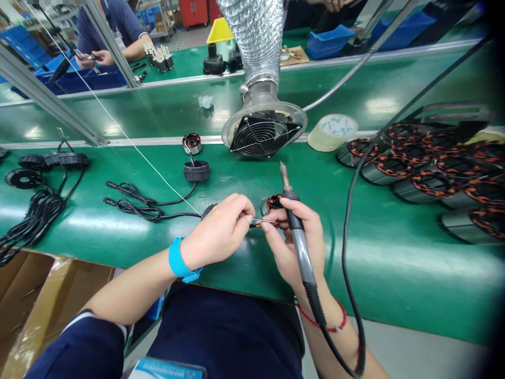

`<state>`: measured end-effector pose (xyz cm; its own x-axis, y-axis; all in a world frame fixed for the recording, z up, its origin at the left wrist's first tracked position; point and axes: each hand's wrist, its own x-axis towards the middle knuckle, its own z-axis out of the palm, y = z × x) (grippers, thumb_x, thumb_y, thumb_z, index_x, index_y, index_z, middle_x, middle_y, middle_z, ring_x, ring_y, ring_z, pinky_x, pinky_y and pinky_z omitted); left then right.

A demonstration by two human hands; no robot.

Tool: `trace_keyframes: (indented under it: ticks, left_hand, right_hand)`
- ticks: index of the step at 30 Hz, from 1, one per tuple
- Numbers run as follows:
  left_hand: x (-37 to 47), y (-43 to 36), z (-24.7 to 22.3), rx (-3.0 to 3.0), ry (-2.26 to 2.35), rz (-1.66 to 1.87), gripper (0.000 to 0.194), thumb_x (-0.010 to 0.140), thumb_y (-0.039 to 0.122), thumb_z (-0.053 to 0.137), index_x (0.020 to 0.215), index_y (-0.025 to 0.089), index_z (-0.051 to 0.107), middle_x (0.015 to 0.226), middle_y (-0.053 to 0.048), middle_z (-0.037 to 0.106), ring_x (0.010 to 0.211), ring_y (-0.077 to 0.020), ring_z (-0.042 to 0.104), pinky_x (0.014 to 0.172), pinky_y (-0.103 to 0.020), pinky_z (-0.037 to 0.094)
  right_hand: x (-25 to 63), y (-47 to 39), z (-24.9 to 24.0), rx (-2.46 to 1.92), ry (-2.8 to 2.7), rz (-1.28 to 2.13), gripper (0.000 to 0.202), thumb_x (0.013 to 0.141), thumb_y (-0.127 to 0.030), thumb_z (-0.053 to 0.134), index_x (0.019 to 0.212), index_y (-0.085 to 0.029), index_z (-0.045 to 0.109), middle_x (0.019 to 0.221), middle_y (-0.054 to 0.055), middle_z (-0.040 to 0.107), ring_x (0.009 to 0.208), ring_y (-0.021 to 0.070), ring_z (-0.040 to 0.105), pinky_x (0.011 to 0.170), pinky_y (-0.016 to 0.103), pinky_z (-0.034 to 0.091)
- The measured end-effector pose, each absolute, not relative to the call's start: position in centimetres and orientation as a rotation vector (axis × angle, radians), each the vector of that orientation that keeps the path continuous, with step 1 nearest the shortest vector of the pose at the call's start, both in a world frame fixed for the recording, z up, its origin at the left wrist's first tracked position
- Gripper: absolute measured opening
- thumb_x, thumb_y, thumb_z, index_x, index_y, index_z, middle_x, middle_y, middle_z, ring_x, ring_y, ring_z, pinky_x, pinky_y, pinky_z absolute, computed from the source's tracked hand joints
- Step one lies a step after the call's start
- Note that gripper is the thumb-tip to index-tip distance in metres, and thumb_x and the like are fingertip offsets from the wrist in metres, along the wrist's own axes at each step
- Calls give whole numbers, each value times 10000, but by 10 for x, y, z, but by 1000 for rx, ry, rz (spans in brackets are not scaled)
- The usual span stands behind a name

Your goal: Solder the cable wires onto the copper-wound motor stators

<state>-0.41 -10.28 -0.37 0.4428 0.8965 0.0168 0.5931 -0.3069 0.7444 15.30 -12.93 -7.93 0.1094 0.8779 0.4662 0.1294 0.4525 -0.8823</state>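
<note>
My left hand (223,229), a blue band on its wrist, is closed in a pinch. A thin silvery solder wire (145,163) comes down from the upper left, passes behind this hand and emerges at its fingertips. My right hand (302,237) is wrapped round a soldering iron (302,247), whose tip points up and away. Its thumb and fingertips also meet at thin leads between the hands. Just beyond them sits a small motor stator (272,204), partly hidden by the fingers. A black round cap (208,209) with a cable (179,215) is mostly covered by my left hand.
A fan-fitted fume hood (262,131) hangs ahead. Another stator (192,142) and cap (196,170) stand left of it. Several large stators (434,184) and a tape roll (332,131) are right; coiled cables (39,216) lie left. The iron's cord (346,252) loops right. Co-workers sit opposite.
</note>
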Motion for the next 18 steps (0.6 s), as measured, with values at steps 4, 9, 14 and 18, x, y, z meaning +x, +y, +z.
trace_keyframes:
  ticks: [4,9,14,18]
  left_hand:
    - [4,-107,-14,2155,1282,556,138,916,117,423,834,176,517,836,-19,545,775,-137,507,722,-267,439]
    - [5,-112,-18,2429,1266,495,215,959,158,401,863,163,593,867,-45,623,816,-164,509,794,-307,437]
    - [4,-114,-19,2365,1290,470,211,956,201,456,851,163,635,857,-34,699,819,-164,593,811,-311,439]
    - [-1,-104,-9,2086,1327,445,156,915,199,515,842,181,653,790,16,701,726,-123,604,713,-247,440]
  right_hand:
    - [154,-130,-80,-967,-1370,680,451,848,-131,641,1251,-273,497,882,-14,631,788,139,638,760,306,564]
    - [152,-130,-80,-967,-1354,664,409,848,-125,626,1215,-268,517,851,-19,614,760,138,620,765,316,548]
    - [149,-133,-78,-980,-1291,668,386,839,-126,643,1177,-274,533,832,-29,636,741,136,630,736,301,550]
    - [148,-135,-77,-1049,-1247,688,416,839,-135,655,1209,-272,523,852,-26,667,750,136,655,668,265,554]
